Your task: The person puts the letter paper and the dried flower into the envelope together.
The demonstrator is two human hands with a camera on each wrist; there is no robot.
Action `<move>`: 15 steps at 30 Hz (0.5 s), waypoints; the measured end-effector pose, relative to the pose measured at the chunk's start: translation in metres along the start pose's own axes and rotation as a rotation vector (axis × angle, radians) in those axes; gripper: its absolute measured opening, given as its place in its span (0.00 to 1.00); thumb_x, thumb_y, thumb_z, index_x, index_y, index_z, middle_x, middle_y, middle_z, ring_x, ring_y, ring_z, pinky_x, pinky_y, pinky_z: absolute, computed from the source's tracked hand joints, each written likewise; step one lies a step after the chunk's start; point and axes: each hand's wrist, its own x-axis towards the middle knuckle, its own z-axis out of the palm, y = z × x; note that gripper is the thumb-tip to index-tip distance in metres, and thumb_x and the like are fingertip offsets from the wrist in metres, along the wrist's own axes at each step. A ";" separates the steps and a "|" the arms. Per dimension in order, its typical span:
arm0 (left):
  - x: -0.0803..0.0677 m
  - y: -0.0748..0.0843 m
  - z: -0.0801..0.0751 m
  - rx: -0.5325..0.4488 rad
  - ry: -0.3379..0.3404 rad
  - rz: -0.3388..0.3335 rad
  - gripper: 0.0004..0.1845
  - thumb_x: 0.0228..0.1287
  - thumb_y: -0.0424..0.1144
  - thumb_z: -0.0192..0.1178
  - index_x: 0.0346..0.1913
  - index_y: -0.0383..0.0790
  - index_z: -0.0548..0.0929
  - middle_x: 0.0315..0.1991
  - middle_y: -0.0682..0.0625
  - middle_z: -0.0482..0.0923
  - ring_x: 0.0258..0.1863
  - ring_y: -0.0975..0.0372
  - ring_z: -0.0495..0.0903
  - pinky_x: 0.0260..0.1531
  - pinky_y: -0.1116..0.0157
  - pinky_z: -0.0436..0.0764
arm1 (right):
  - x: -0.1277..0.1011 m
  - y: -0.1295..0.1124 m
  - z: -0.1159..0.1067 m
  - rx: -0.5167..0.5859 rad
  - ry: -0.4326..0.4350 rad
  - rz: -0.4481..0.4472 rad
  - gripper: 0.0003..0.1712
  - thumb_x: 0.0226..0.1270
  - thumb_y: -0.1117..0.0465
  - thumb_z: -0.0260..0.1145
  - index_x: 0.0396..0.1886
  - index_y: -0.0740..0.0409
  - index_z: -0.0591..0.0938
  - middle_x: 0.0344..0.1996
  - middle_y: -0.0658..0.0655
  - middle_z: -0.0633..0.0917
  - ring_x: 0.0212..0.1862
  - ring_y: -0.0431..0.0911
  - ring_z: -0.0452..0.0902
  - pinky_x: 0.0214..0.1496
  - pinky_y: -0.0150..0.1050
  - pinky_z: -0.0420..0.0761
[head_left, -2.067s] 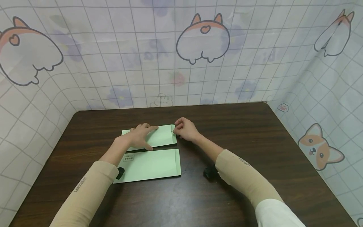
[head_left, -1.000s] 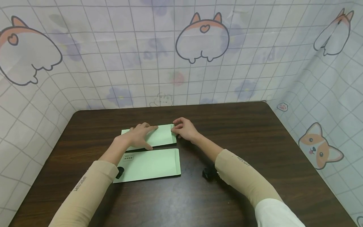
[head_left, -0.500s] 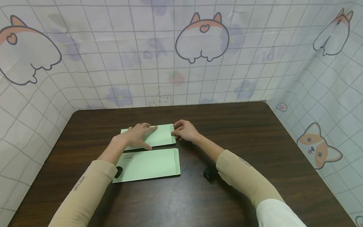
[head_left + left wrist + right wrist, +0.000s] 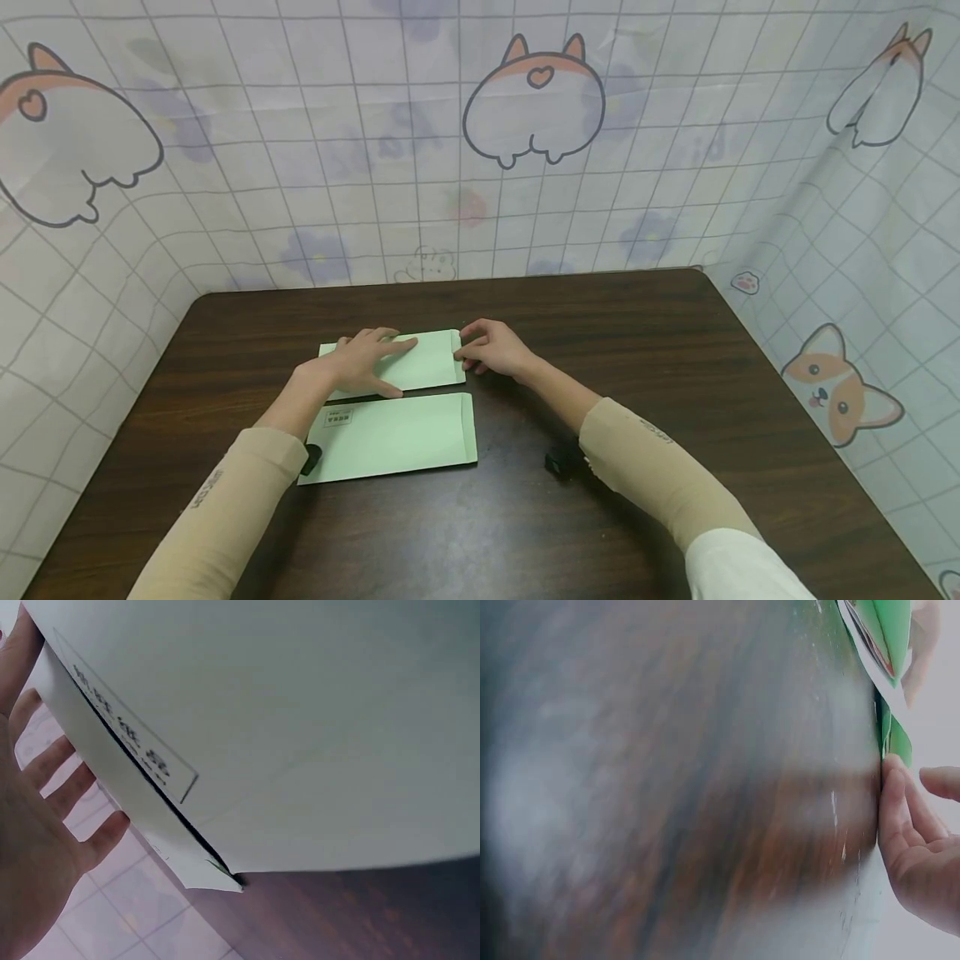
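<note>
Two light green envelopes lie one behind the other on the dark wood table. My left hand point(image 4: 360, 362) rests spread on the left part of the far envelope point(image 4: 431, 358), its thumb reaching toward the gap between the two. At that envelope's right end, my right hand point(image 4: 498, 348) has its bent fingers at the narrow flap, pinching its edge. The right wrist view shows the fingertips against the green flap point(image 4: 898, 741), close to the tabletop. The near envelope point(image 4: 397, 437) lies flat, with a printed box at its upper left; neither hand is on it.
The dark wood table point(image 4: 637, 358) extends well to the right of the envelopes. A white cloth point(image 4: 360, 167) with grid lines and cartoon dogs hangs behind and at both sides. A dark wrist device point(image 4: 562, 460) sits under the right forearm.
My right hand has slid slightly toward the near side along the far envelope's right end. My left hand has stayed on that envelope, and the near envelope has not moved.
</note>
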 end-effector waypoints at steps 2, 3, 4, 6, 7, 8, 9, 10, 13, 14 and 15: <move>-0.001 -0.001 0.001 -0.016 0.003 0.004 0.51 0.61 0.61 0.71 0.82 0.51 0.59 0.80 0.37 0.51 0.77 0.38 0.51 0.64 0.27 0.53 | -0.002 0.000 -0.002 0.009 -0.007 0.000 0.21 0.76 0.66 0.63 0.64 0.69 0.73 0.45 0.63 0.89 0.41 0.51 0.87 0.41 0.41 0.86; -0.002 -0.001 0.002 -0.024 0.005 0.008 0.50 0.61 0.60 0.71 0.82 0.52 0.59 0.80 0.37 0.50 0.77 0.38 0.51 0.64 0.27 0.53 | -0.003 0.000 -0.002 0.013 -0.012 -0.001 0.21 0.76 0.66 0.63 0.64 0.70 0.73 0.45 0.64 0.89 0.41 0.52 0.87 0.42 0.42 0.86; -0.002 -0.001 0.002 -0.033 0.006 0.012 0.50 0.62 0.60 0.71 0.82 0.52 0.60 0.80 0.38 0.50 0.77 0.39 0.50 0.65 0.27 0.52 | -0.005 0.000 -0.004 0.020 -0.018 0.000 0.22 0.77 0.66 0.63 0.64 0.70 0.73 0.46 0.65 0.89 0.42 0.53 0.87 0.43 0.42 0.86; -0.004 -0.002 0.003 -0.047 0.013 0.023 0.49 0.62 0.60 0.71 0.81 0.52 0.61 0.80 0.38 0.50 0.78 0.40 0.50 0.65 0.27 0.51 | -0.007 0.001 -0.006 0.027 -0.026 0.000 0.22 0.77 0.66 0.63 0.65 0.71 0.72 0.48 0.66 0.88 0.43 0.54 0.87 0.44 0.43 0.86; -0.004 -0.002 0.003 -0.051 0.017 0.029 0.49 0.62 0.61 0.71 0.81 0.52 0.61 0.81 0.38 0.49 0.78 0.40 0.50 0.65 0.27 0.51 | -0.009 0.001 -0.008 0.029 -0.031 -0.001 0.22 0.77 0.66 0.62 0.65 0.71 0.72 0.48 0.67 0.87 0.44 0.54 0.87 0.45 0.44 0.86; -0.004 -0.002 0.003 -0.056 0.022 0.035 0.48 0.62 0.61 0.71 0.81 0.52 0.62 0.81 0.39 0.49 0.78 0.41 0.50 0.65 0.27 0.51 | -0.011 0.001 -0.010 0.029 -0.034 -0.002 0.22 0.77 0.66 0.62 0.66 0.71 0.72 0.49 0.67 0.87 0.45 0.55 0.86 0.46 0.45 0.86; -0.005 -0.002 0.003 -0.056 0.031 0.043 0.48 0.62 0.61 0.70 0.81 0.52 0.62 0.81 0.38 0.49 0.78 0.41 0.50 0.65 0.27 0.52 | -0.012 0.002 -0.013 0.029 -0.036 -0.005 0.22 0.77 0.66 0.62 0.65 0.71 0.72 0.49 0.67 0.87 0.45 0.56 0.86 0.46 0.46 0.86; -0.006 -0.002 0.003 -0.058 0.039 0.049 0.48 0.62 0.61 0.70 0.81 0.51 0.62 0.81 0.38 0.50 0.78 0.40 0.51 0.64 0.27 0.52 | -0.013 0.003 -0.016 0.027 -0.037 -0.008 0.22 0.77 0.66 0.63 0.65 0.71 0.73 0.50 0.68 0.87 0.46 0.56 0.86 0.47 0.46 0.86; -0.008 -0.004 0.001 -0.056 0.067 0.060 0.47 0.63 0.61 0.69 0.81 0.50 0.63 0.80 0.38 0.51 0.77 0.39 0.52 0.63 0.26 0.53 | -0.018 0.005 -0.027 0.000 -0.041 -0.023 0.22 0.77 0.65 0.63 0.65 0.71 0.74 0.50 0.68 0.86 0.47 0.57 0.86 0.47 0.47 0.86; -0.009 -0.004 0.001 -0.054 0.077 0.064 0.46 0.64 0.61 0.69 0.80 0.49 0.64 0.80 0.37 0.51 0.77 0.39 0.52 0.62 0.26 0.53 | -0.019 0.006 -0.031 -0.015 -0.041 -0.029 0.22 0.77 0.65 0.64 0.64 0.71 0.74 0.50 0.68 0.86 0.48 0.57 0.86 0.47 0.47 0.86; -0.010 -0.005 0.000 -0.052 0.084 0.063 0.45 0.65 0.61 0.68 0.80 0.49 0.64 0.80 0.37 0.51 0.76 0.38 0.53 0.62 0.25 0.53 | -0.021 0.007 -0.035 -0.033 -0.041 -0.034 0.22 0.77 0.64 0.64 0.64 0.71 0.74 0.50 0.68 0.86 0.48 0.57 0.86 0.47 0.47 0.86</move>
